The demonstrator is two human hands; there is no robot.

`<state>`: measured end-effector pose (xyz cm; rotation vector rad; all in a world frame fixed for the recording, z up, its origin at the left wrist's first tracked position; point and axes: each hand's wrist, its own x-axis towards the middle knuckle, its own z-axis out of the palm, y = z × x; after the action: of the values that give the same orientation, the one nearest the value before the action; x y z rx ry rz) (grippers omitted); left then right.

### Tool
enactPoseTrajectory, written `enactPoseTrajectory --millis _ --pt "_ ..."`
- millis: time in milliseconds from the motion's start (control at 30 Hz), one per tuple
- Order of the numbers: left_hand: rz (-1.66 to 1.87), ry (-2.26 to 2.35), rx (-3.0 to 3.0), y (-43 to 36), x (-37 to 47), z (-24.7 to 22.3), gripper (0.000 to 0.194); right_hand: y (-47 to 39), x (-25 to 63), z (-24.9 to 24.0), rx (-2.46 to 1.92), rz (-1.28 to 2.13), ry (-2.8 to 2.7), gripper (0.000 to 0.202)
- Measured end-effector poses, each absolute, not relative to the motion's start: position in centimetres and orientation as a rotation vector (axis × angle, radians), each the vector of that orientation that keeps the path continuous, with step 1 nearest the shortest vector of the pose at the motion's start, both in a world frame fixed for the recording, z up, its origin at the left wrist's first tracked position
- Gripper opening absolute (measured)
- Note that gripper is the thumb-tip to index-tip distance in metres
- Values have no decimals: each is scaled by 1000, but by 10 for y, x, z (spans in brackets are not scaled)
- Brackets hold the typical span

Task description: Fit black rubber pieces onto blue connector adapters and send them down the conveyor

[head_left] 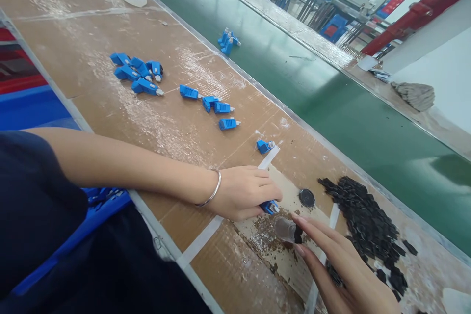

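Cardboard-covered bench (110,108); left hand (243,191) grips blue connector (270,206); right hand (342,265) beside.

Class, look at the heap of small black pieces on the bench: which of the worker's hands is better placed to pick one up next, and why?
Probably the right hand: it lies beside the black pieces, fingers partly over them. The left hand is farther off and already grips a blue connector.

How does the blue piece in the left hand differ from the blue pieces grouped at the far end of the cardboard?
The blue piece is single and pinched in the left hand; the far blue pieces lie loose in a cluster, untouched. The held piece is mostly hidden by fingers; the cluster shows full bodies with pale tips. Both share the same blue colour.
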<state>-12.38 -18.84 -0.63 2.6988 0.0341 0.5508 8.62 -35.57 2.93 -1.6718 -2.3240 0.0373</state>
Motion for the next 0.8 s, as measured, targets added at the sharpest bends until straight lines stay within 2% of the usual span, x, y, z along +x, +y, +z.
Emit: enactPoseTrajectory --millis 367,567,667,800 --pt "504 194 2220 -195 -125 1 25 -352 88 31 -1606 132 -2353 38" --pt "263 280 1503 -199 -122 5 29 -350 80 29 -1701 414 -2064 35" --pt "177 257 1124 -202 -120 3 48 -352 69 32 -1618 612 -1850 32" --pt "117 258 910 -208 -118 0 72 -358 55 33 -1615 632 -1527 17"
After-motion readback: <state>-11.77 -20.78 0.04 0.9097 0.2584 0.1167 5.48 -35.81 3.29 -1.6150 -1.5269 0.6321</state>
